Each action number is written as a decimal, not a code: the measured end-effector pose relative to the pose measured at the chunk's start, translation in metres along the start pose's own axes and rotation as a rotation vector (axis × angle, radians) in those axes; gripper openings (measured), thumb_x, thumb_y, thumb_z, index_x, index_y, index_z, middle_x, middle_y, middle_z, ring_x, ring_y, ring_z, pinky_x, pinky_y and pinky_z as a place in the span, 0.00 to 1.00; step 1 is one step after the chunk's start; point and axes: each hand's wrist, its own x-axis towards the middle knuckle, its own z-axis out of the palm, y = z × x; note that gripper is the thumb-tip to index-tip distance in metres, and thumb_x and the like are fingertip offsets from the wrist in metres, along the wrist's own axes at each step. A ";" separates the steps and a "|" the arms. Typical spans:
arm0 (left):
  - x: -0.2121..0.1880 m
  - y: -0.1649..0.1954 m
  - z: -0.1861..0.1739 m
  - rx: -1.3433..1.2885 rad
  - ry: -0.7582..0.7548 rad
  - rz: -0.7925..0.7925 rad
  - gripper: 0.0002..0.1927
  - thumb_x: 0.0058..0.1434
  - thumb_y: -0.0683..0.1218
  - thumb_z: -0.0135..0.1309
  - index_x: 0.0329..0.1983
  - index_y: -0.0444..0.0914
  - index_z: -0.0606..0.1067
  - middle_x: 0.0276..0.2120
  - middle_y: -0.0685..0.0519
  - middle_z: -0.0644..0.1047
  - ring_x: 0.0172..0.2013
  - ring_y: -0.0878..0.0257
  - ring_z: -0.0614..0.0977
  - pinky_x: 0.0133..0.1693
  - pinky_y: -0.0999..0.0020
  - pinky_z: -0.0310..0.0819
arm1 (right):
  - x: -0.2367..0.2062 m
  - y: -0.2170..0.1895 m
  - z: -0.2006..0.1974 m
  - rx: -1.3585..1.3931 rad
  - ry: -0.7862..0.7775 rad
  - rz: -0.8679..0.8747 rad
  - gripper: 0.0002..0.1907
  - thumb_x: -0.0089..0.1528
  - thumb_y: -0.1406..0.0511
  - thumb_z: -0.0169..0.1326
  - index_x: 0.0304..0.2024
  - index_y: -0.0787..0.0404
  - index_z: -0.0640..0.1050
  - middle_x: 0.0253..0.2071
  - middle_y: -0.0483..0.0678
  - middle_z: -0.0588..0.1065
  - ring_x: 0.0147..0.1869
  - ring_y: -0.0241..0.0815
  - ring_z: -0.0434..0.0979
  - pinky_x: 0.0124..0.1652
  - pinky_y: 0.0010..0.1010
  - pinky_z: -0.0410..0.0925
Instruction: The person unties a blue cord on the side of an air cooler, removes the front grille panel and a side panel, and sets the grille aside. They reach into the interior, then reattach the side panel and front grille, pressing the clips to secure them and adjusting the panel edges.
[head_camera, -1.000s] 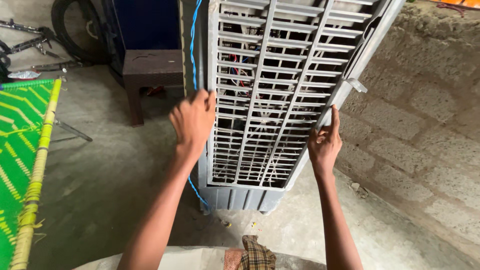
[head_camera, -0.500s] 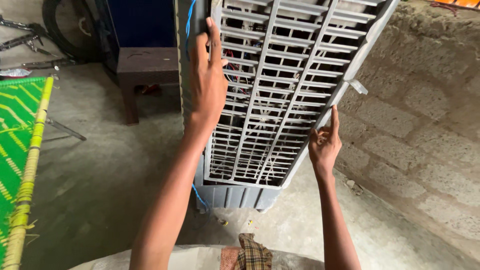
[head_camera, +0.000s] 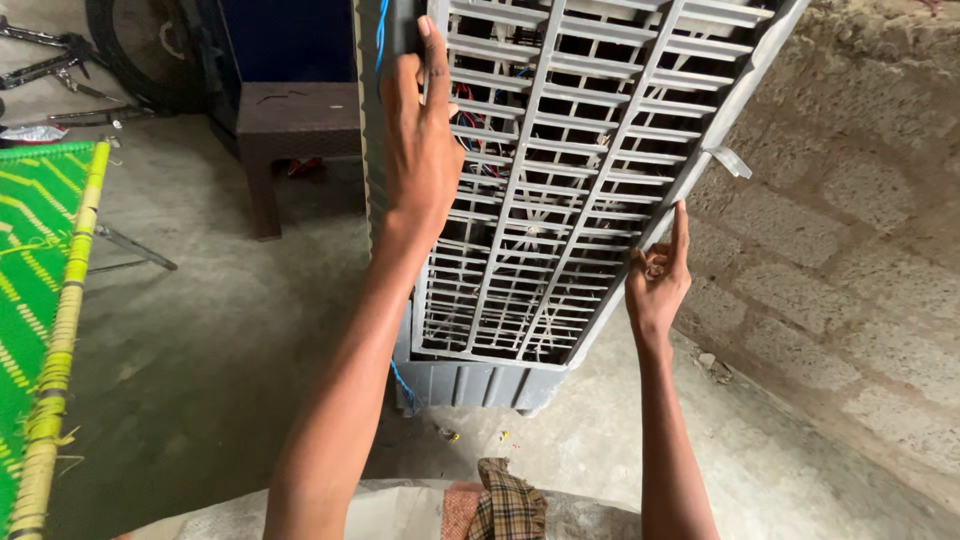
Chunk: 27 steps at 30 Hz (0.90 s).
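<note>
1. Landmark: grey slatted grille panel on the open side of a tall grey plastic air cooler. The cooler stands upright on the concrete floor. All places below are given relative to the panel.
2. Left hand: palm flat against the panel's left edge, high up. Fingers together and stretched upward along the frame, thumb alongside. Not curled round anything; pressing, not pinching.
3. Right hand: at the panel's right edge, lower than the left hand. Index finger points up and touches the frame; the other fingers are loosely curled. Whether they pinch the edge cannot be told.
4. Panel reads as tilted in this view, top leaning to the right. Its lower edge meets the cooler's base. Red and dark wires show behind the slats.
5. Blue cable runs down the cooler's corner, just left of the panel.
6. Small grey clip projects from the panel's right edge, above the right hand.
7. Block wall to the right of the panel, near.
8. Brown stool left of the panel, behind the cooler.
9. Green woven cot far left, well apart.
</note>
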 end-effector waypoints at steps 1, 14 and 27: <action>0.000 0.001 0.000 -0.020 0.004 0.003 0.51 0.60 0.26 0.56 0.81 0.41 0.47 0.53 0.48 0.67 0.51 0.52 0.73 0.46 0.63 0.76 | 0.000 0.000 0.000 0.009 -0.006 0.015 0.48 0.63 0.78 0.53 0.81 0.42 0.55 0.31 0.45 0.71 0.31 0.34 0.70 0.31 0.30 0.68; -0.002 -0.008 -0.029 -0.194 -0.018 -0.028 0.48 0.63 0.28 0.59 0.81 0.42 0.51 0.51 0.45 0.69 0.47 0.54 0.74 0.51 0.63 0.74 | 0.006 0.005 0.013 -0.057 0.001 -0.016 0.21 0.64 0.76 0.55 0.56 0.60 0.65 0.41 0.53 0.79 0.42 0.47 0.81 0.39 0.37 0.74; -0.001 -0.003 -0.035 -0.430 0.064 -0.081 0.45 0.60 0.22 0.55 0.76 0.43 0.60 0.60 0.46 0.74 0.56 0.54 0.80 0.58 0.70 0.79 | 0.007 -0.005 0.005 -0.029 -0.021 0.083 0.21 0.62 0.76 0.61 0.53 0.61 0.68 0.39 0.51 0.79 0.39 0.43 0.80 0.39 0.36 0.73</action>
